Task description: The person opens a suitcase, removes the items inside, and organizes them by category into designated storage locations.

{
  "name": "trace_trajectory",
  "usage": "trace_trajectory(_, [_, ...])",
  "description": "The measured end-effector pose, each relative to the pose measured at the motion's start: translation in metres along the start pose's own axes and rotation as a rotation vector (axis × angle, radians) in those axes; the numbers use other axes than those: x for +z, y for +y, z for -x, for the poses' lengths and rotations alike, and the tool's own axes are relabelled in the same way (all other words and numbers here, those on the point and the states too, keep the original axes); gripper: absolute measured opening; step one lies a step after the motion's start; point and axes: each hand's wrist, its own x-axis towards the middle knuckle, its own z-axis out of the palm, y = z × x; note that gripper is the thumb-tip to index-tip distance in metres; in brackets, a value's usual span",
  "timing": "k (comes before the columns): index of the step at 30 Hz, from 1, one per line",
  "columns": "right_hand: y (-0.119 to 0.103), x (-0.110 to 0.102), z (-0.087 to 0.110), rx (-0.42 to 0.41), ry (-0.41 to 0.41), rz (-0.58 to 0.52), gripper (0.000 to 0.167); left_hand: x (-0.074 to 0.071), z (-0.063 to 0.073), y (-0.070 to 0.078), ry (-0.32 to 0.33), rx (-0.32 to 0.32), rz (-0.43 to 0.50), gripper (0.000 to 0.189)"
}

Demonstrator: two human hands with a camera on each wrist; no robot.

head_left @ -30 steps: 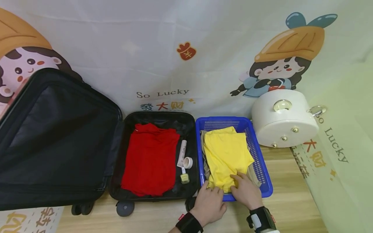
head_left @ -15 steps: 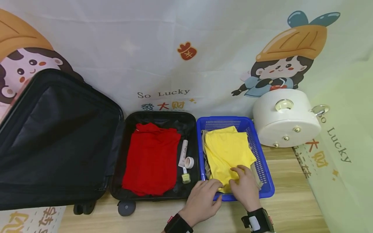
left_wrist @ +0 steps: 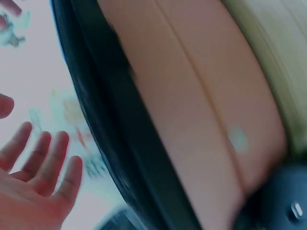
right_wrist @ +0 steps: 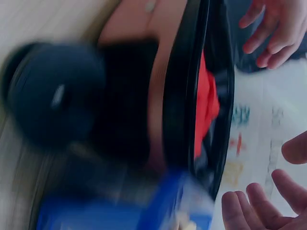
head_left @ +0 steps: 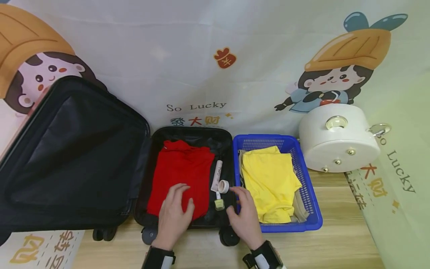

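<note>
An open suitcase with black lining holds a folded red garment. Beside the garment lie a white tube, a small round jar and a small bottle of yellow liquid. My left hand hovers over the garment's near edge, fingers spread and loosely bent, holding nothing. My right hand is over the suitcase's near right corner, beside the basket, also holding nothing. A folded yellow garment lies in the blue basket, on top of a beige cloth.
A white pot with a shiny handle stands right of the basket, against the printed backdrop. The raised suitcase lid takes up the left side. Wheels stick out at the suitcase's near side, over the wooden tabletop.
Both hands have let go of the yellow garment and moved left, from the basket to the suitcase's near side. The view has turned slightly left. The garments and small items stay put.
</note>
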Motion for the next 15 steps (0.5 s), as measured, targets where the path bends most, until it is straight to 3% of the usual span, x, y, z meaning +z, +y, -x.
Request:
trace_trajectory(4, [-0.007, 0.029, -0.007, -0.02, -0.093, -0.02, 0.05, -0.015, -0.006, -0.032, -0.071, -0.212, -0.058, 0.046])
trace_trajectory(8, [-0.009, 0.053, -0.016, 0.03, -0.182, -0.049, 0.05, -0.022, -0.011, -0.057, -0.176, -0.369, -0.119, 0.055])
trace_trajectory(11, [-0.009, 0.069, -0.021, 0.084, -0.234, -0.073, 0.049, -0.02, -0.013, -0.068, -0.245, -0.434, -0.155, 0.06])
trace_trajectory(15, [-0.002, 0.084, -0.025, 0.145, -0.275, -0.044, 0.049, -0.01, -0.014, -0.075, -0.31, -0.431, -0.253, 0.063])
